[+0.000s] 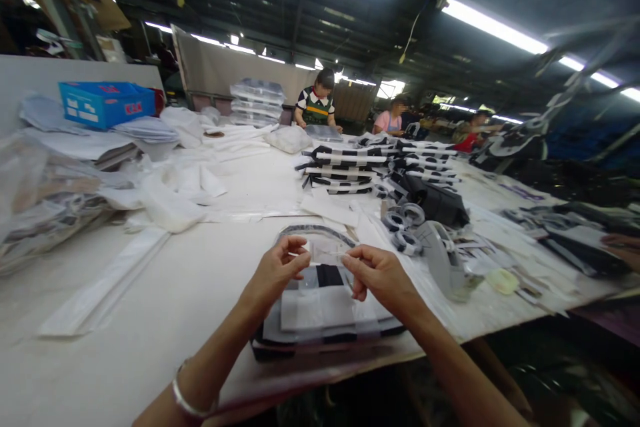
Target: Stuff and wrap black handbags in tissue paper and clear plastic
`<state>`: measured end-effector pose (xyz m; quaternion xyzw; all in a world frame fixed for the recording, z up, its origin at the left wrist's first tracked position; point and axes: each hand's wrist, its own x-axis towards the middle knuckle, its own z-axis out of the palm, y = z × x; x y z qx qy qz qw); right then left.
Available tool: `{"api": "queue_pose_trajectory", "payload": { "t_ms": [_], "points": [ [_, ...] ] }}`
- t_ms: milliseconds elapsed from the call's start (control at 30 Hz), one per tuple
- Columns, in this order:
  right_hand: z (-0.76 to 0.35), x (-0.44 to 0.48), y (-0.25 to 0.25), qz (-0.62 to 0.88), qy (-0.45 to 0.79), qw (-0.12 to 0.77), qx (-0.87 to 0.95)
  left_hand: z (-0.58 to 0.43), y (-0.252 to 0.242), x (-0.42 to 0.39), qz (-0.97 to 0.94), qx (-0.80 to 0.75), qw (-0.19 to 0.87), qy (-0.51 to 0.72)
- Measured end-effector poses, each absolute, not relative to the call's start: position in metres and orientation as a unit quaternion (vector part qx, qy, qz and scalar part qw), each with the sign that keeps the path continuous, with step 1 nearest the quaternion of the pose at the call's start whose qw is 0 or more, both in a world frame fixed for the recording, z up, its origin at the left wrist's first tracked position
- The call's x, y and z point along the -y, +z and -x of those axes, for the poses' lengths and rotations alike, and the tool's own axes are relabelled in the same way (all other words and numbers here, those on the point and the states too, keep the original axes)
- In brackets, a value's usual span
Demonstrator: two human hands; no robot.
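Note:
My left hand (287, 259) and my right hand (374, 271) are raised close together over a black-and-white bag (327, 341) lying at the table's front edge. Fingers of both hands are pinched. Between them shows a thin, pale strand (327, 252), with a small whitish piece near the left fingertips; its exact kind is too fine to tell. Across the bag lies a white paper wrap (310, 310) with clear, shiny strips over it. The bag's curved handle (320, 229) arches behind my hands.
To the right stand a grey tape dispenser (440, 260) and wrapped rings (403, 219). Striped bags (345, 163) are stacked beyond. Leftward lie long white strips (107, 283), plastic bags (43, 213) and a blue box (107, 105). Co-workers (316, 103) sit across the table.

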<state>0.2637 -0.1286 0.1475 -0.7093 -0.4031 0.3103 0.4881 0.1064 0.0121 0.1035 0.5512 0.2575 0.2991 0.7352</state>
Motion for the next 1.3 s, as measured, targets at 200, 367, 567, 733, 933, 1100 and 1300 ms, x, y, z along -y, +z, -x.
{"api": "queue_pose_trajectory", "payload": {
  "t_ms": [200, 367, 567, 733, 933, 1100, 1300],
  "points": [
    [-0.258, 0.132, 0.163, 0.711, 0.324, 0.417, 0.466, -0.107, 0.127, -0.010, -0.651, -0.163, 0.660, 0.337],
    [-0.256, 0.130, 0.166, 0.720, 0.216, 0.385, 0.535, -0.110, 0.133, 0.000, -0.744, -0.082, 0.612, 0.255],
    [-0.257, 0.128, 0.166, 0.710, 0.022, 0.390, 0.586, -0.112, 0.123, -0.003, -0.753, -0.145, 0.597, 0.238],
    [-0.259, 0.123, 0.173, 0.698, 0.061, 0.486, 0.522, -0.110, 0.116, -0.013, -0.781, -0.138, 0.580, 0.188],
    [-0.259, 0.110, 0.172, 0.685, 0.149, 0.522, 0.486, -0.107, 0.122, -0.018, -0.757, -0.152, 0.576, 0.268],
    [-0.254, 0.101, 0.171, 0.673, 0.110, 0.480, 0.552, -0.117, 0.124, -0.025, -0.732, -0.111, 0.625, 0.248],
    [-0.251, 0.093, 0.171, 0.644, 0.116, 0.513, 0.556, -0.121, 0.124, -0.020, -0.779, -0.067, 0.564, 0.265]
  ]
}}
